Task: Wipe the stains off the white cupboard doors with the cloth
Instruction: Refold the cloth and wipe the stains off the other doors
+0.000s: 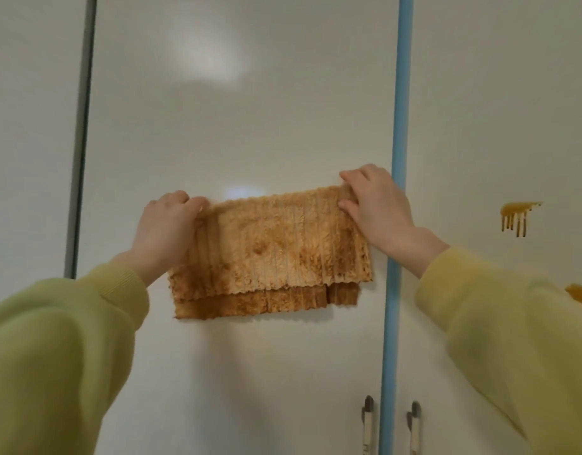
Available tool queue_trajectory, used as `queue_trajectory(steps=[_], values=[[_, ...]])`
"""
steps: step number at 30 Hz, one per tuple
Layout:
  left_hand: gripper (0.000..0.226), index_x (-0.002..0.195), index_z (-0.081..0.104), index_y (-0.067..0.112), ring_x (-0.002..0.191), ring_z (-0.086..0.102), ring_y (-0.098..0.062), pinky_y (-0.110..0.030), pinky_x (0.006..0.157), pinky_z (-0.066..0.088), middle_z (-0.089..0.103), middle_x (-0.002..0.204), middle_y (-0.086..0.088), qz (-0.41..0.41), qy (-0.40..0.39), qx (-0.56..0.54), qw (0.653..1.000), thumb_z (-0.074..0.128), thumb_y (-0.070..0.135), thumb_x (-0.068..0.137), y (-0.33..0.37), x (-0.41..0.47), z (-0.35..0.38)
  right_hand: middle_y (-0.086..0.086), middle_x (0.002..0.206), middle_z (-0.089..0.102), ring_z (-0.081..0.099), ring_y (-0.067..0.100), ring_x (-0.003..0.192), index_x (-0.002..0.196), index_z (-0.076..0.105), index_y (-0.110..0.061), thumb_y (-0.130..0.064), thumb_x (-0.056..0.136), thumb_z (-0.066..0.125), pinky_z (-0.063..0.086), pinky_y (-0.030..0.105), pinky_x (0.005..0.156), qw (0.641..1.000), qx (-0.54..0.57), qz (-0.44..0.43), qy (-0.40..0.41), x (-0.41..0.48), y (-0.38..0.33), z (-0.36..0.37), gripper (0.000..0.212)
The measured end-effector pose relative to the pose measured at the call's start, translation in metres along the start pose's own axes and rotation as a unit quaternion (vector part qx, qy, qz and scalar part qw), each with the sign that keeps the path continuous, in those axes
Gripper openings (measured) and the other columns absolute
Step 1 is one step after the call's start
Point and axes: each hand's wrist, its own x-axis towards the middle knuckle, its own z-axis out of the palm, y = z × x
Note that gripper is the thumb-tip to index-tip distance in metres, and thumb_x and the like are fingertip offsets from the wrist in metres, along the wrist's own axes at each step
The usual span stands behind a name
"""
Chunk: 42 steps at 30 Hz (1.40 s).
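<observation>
A ribbed cloth point(276, 251), soaked orange-brown and folded double, hangs in front of the middle white cupboard door point(237, 126). My left hand point(166, 228) pinches its upper left corner and my right hand point(374, 205) pinches its upper right corner, stretching it flat between them. On the right door point(499, 110) an orange-brown stain point(517, 215) with several drips running down sits right of my right hand. A second orange stain point(581, 293) shows lower right, partly hidden by my right sleeve.
A blue strip point(397, 159) runs down between the middle and right doors. Two metal handles point(368, 421) point(414, 425) sit low on either side of it. A dark gap point(81, 142) separates the left door from the middle one.
</observation>
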Motion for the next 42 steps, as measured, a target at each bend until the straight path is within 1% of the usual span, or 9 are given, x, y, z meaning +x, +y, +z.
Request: queue_trajectory(steps=[3, 6, 10, 13, 18, 22, 31, 36, 42], values=[[0.020, 0.104, 0.067, 0.006, 0.088, 0.053, -0.032, -0.036, 0.075, 0.040, 0.056, 0.094, -0.014, -0.028, -0.053, -0.047, 0.997, 0.055, 0.011, 0.089, -0.003, 0.007, -0.017, 0.008, 0.105, 0.051, 0.046, 0.025, 0.106, 0.108, 0.063, -0.012, -0.024, 0.087, 0.061, 0.035, 0.030, 0.076, 0.999, -0.011, 0.007, -0.043, 0.013, 0.000, -0.012, 0.024], [0.013, 0.090, 0.067, 0.010, 0.068, 0.051, -0.014, -0.027, 0.063, 0.039, 0.057, 0.082, -0.001, -0.043, -0.146, -0.102, 0.983, 0.065, 0.021, 0.083, -0.010, 0.012, -0.042, 0.000, 0.090, 0.052, 0.052, 0.018, 0.093, 0.093, 0.066, -0.013, -0.023, 0.081, 0.068, 0.034, 0.024, 0.065, 0.992, 0.063, 0.022, -0.110, 0.021, 0.002, -0.031, 0.015], [0.013, 0.076, 0.064, 0.019, 0.068, 0.056, -0.009, -0.019, 0.055, 0.037, 0.061, 0.072, 0.005, -0.051, -0.305, -0.187, 0.933, 0.072, 0.028, 0.076, -0.018, 0.003, -0.064, -0.003, 0.082, 0.062, 0.057, 0.004, 0.072, 0.088, 0.064, -0.015, -0.023, 0.081, 0.068, 0.044, 0.013, 0.060, 0.910, 0.236, 0.110, -0.322, 0.015, 0.005, -0.063, 0.011], [0.022, 0.078, 0.064, 0.019, 0.061, 0.059, -0.006, -0.014, 0.052, 0.041, 0.064, 0.065, 0.009, -0.034, -0.369, -0.231, 0.900, 0.074, 0.036, 0.070, -0.023, -0.008, -0.065, 0.000, 0.086, 0.064, 0.060, 0.006, 0.076, 0.093, 0.064, -0.016, -0.022, 0.081, 0.067, 0.049, 0.012, 0.058, 0.867, 0.275, 0.148, -0.389, 0.002, 0.008, -0.063, 0.013], [0.066, 0.081, 0.067, 0.017, 0.064, 0.065, -0.007, -0.015, 0.053, 0.047, 0.070, 0.070, 0.004, -0.011, -0.442, -0.340, 0.830, 0.078, 0.065, 0.037, -0.032, -0.020, -0.065, 0.003, 0.091, 0.067, 0.063, 0.012, 0.084, 0.096, 0.067, -0.008, -0.026, 0.067, 0.072, 0.054, 0.023, 0.077, 0.807, 0.327, 0.190, -0.453, -0.024, 0.002, -0.068, 0.034], [0.055, 0.075, 0.071, 0.013, 0.068, 0.066, -0.013, -0.017, 0.058, 0.048, 0.069, 0.074, -0.002, 0.020, -0.480, -0.368, 0.796, 0.077, 0.058, 0.045, -0.033, -0.028, -0.060, 0.005, 0.090, 0.067, 0.064, 0.015, 0.086, 0.095, 0.067, 0.000, -0.027, 0.070, 0.076, 0.052, 0.024, 0.081, 0.774, 0.290, 0.182, -0.533, -0.052, -0.006, -0.078, 0.038], [0.061, 0.066, 0.057, 0.010, 0.059, 0.052, -0.016, -0.021, 0.051, 0.043, 0.051, 0.065, -0.006, 0.030, -0.474, -0.497, 0.726, 0.080, 0.062, 0.044, 0.005, -0.033, -0.048, -0.011, 0.065, 0.064, 0.063, 0.004, 0.065, 0.077, 0.061, -0.018, -0.025, 0.084, 0.058, 0.050, 0.018, 0.060, 0.776, 0.358, 0.299, -0.424, -0.108, -0.001, -0.114, 0.011], [0.079, 0.071, 0.059, 0.006, 0.032, 0.034, -0.009, -0.016, 0.034, 0.030, 0.038, 0.041, 0.003, 0.029, -0.440, -0.519, 0.733, 0.067, 0.078, 0.040, 0.038, -0.024, -0.048, -0.004, 0.070, 0.065, 0.063, 0.009, 0.070, 0.067, 0.066, -0.020, -0.014, 0.072, 0.065, 0.050, 0.019, 0.063, 0.757, 0.425, 0.329, -0.372, -0.120, 0.018, -0.144, 0.008], [0.084, 0.076, 0.065, 0.000, 0.062, 0.059, -0.018, -0.019, 0.053, 0.047, 0.062, 0.070, -0.009, 0.076, -0.439, -0.526, 0.724, 0.072, 0.075, 0.040, 0.071, -0.013, -0.043, -0.003, 0.069, 0.063, 0.062, 0.009, 0.070, 0.082, 0.062, -0.008, -0.003, 0.071, 0.063, 0.050, 0.018, 0.066, 0.757, 0.417, 0.327, -0.382, -0.132, 0.052, -0.177, 0.013]])
